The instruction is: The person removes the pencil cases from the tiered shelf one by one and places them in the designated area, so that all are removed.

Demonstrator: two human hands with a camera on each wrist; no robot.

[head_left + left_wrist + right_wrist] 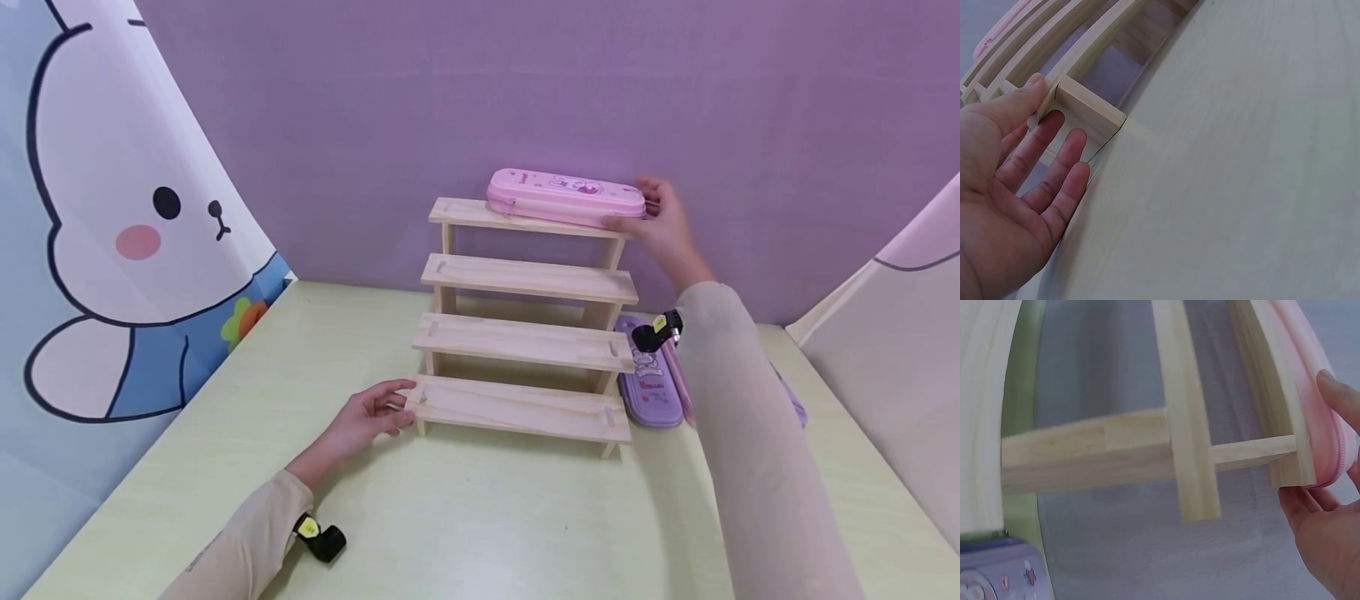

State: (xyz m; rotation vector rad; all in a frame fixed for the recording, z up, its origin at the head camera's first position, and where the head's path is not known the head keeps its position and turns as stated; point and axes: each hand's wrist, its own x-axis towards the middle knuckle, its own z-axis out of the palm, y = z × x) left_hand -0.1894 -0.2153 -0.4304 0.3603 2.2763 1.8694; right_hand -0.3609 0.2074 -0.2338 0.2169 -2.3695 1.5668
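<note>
A pink pencil case (566,193) lies lengthwise on the top step of a four-step wooden display stand (525,277). My right hand (667,229) grips the case's right end, thumb at the front and fingers behind. In the right wrist view, the thumb rests on the pink case (1310,381) beside its zipper, and fingers reach under the end of the top board. At the lowest step, my left hand (371,417) pinches the board's left end. The left wrist view shows that hand (1022,169) with its thumb over the wooden edge and the other fingers loosely bent below.
Purple pencil cases, one (651,387) at the front, lie on the pale table (480,517) right of the stand, partly behind my right sleeve. A pink edge shows beside them. A purple cloth (360,125) hangs behind, and a cartoon-printed cloth (90,208) at the left.
</note>
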